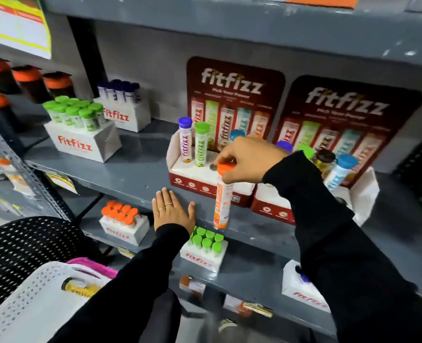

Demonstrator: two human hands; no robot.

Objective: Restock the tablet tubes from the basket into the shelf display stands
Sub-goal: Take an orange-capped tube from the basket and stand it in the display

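The right hand [247, 160] gripped an orange-capped tablet tube [222, 198] by its cap, fingers pinched around the top, the tube hanging upright in front of the left display stand [195, 180] at the shelf [135, 174] edge. Just behind that hand, a purple-capped tube [185, 139] and a green-capped tube [201, 143] stood in the stand's holes, with an open hole [213, 167] beside the fingers. The left hand [174, 210] lay open and flat, palm down on the shelf's front edge, holding nothing. The white basket [31, 300] sat below and left of the left arm, a yellow tube [80, 288] showing through its handle slot
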